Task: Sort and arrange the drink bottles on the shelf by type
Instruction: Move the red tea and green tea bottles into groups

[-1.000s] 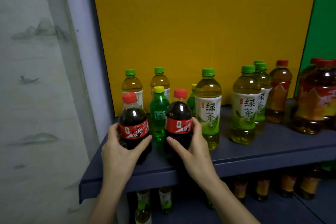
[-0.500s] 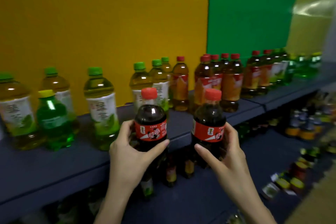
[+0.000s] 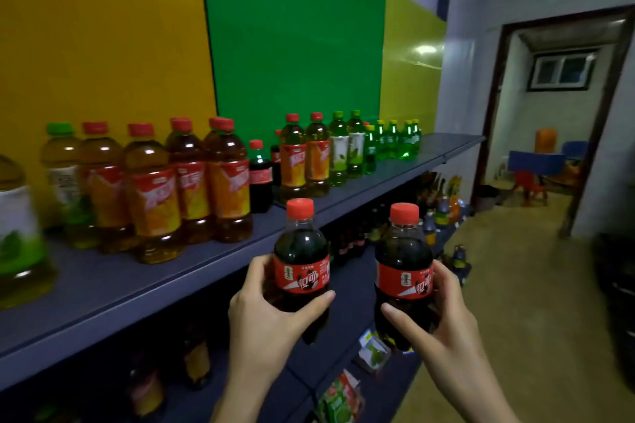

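Note:
My left hand (image 3: 264, 323) grips a small cola bottle (image 3: 300, 251) with a red cap and red label, held upright in front of the shelf edge. My right hand (image 3: 443, 326) grips a second cola bottle (image 3: 403, 261) of the same kind, to the right and off the shelf. On the grey shelf (image 3: 137, 285) stand red-capped iced tea bottles (image 3: 192, 182), a small cola bottle (image 3: 260, 175) behind them, more iced tea bottles (image 3: 302, 154), green tea bottles (image 3: 347, 148) and small green soda bottles (image 3: 395, 141) at the far end.
A large green tea bottle (image 3: 17, 230) stands at the left edge. A lower shelf (image 3: 347, 285) holds more bottles and packets. Coloured panels back the shelf. To the right are a tan floor (image 3: 536, 285) and a doorway (image 3: 549, 113) with chairs beyond.
Both hands lifted the two cola bottles off the left end of the shelf and carried them rightwards along it. My view has swung right toward the iced tea bottles and the doorway.

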Tool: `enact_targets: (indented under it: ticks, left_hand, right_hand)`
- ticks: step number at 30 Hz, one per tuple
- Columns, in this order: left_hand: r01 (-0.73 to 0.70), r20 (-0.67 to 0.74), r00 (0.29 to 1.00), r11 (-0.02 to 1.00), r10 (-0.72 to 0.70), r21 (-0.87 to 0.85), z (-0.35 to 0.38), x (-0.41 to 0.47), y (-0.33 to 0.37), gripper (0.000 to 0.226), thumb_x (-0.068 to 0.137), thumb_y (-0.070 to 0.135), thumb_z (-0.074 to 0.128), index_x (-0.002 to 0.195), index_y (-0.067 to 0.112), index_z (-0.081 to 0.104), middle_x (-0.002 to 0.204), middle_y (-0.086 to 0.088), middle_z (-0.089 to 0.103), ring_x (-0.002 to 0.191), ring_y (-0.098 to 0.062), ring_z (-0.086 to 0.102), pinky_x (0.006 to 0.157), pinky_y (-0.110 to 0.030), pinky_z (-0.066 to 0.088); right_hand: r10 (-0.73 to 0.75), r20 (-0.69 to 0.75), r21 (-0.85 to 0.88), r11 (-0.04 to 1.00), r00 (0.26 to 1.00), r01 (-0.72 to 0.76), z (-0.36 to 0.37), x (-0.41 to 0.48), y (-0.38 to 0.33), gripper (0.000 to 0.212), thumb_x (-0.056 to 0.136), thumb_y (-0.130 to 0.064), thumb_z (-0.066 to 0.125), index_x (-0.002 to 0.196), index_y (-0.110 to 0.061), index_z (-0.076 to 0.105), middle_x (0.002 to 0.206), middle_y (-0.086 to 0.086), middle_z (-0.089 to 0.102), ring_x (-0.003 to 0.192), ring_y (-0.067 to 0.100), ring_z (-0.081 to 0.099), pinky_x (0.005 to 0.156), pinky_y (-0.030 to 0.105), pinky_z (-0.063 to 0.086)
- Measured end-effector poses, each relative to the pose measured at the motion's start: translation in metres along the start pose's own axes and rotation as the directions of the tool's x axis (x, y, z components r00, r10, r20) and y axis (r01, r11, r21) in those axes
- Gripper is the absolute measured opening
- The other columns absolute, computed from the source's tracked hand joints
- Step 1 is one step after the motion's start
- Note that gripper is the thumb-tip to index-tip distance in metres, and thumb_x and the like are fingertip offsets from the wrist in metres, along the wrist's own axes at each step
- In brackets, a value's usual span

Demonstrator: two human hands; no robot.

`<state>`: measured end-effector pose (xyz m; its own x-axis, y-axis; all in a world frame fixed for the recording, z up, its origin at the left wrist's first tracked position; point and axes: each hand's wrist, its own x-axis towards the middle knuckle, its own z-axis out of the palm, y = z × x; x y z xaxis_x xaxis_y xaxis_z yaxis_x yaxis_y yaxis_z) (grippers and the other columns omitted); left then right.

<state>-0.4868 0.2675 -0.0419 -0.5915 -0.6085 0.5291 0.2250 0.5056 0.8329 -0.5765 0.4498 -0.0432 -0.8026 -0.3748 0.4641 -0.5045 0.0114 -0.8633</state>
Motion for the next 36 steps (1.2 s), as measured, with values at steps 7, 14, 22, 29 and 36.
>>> enact_targets:
  ticks: [7, 14, 22, 29, 36]
  left_hand:
    - [0.002, 0.067, 0.998, 1.000, 0.000, -0.028, 0.093, 0.037, -0.008, 0.057, 0.047, 0.036, 0.089, 0.093, 0.031, 0.056, 0.091, 0.014, 0.068, 0.088, -0.004, 0.064, 0.078, -0.031, 0.055]
    - [-0.013, 0.056, 0.998, 0.998, 0.017, -0.058, 0.175, 0.098, -0.033, 0.058, 0.047, 0.033, 0.089, 0.096, 0.031, 0.057, 0.093, 0.013, 0.068, 0.088, 0.000, 0.064, 0.078, -0.028, 0.054]
    - [-0.020, 0.034, 0.999, 0.997, 0.022, -0.069, 0.272, 0.203, -0.066, 0.057, 0.048, 0.031, 0.090, 0.094, 0.033, 0.056, 0.092, 0.016, 0.067, 0.088, 0.003, 0.063, 0.080, -0.030, 0.054]
    - [-0.009, 0.000, 1.000, 0.999, 0.009, -0.044, 0.345, 0.270, -0.090, 0.057, 0.049, 0.028, 0.090, 0.094, 0.032, 0.055, 0.092, 0.019, 0.066, 0.088, 0.009, 0.061, 0.076, -0.021, 0.049]
    - [0.031, -0.123, 0.992, 0.999, -0.026, 0.040, 0.405, 0.317, -0.111, 0.061, 0.048, 0.031, 0.090, 0.097, 0.033, 0.053, 0.094, 0.016, 0.066, 0.088, 0.007, 0.061, 0.078, -0.019, 0.050]
  right_hand:
    - [0.005, -0.048, -0.015, 1.000, 0.999, -0.006, -0.050, 0.054, 0.041, 0.073, 0.063, -0.043, 0.070, 0.126, -0.040, 0.034, 0.119, -0.025, 0.053, 0.106, -0.013, 0.052, 0.082, 0.014, 0.048]
    - [-0.013, -0.084, -0.014, 1.000, 0.996, 0.011, -0.078, 0.129, 0.092, 0.076, 0.061, -0.042, 0.071, 0.127, -0.035, 0.034, 0.116, -0.029, 0.051, 0.105, -0.019, 0.049, 0.078, 0.002, 0.042]
    - [-0.054, -0.038, -0.039, 0.998, 0.998, 0.052, -0.103, 0.264, 0.148, 0.066, 0.070, -0.031, 0.074, 0.120, -0.039, 0.032, 0.112, -0.031, 0.049, 0.100, -0.025, 0.047, 0.075, -0.002, 0.039]
    - [-0.056, 0.013, -0.034, 0.998, 0.998, 0.056, -0.126, 0.357, 0.202, 0.064, 0.060, -0.048, 0.070, 0.112, -0.053, 0.033, 0.116, -0.033, 0.049, 0.109, -0.017, 0.047, 0.088, 0.011, 0.042]
    - [-0.117, 0.127, 0.111, 0.988, 0.985, 0.103, -0.144, 0.447, 0.256, 0.059, 0.066, -0.030, 0.074, 0.111, -0.045, 0.038, 0.112, -0.034, 0.049, 0.102, -0.026, 0.045, 0.078, -0.001, 0.039]
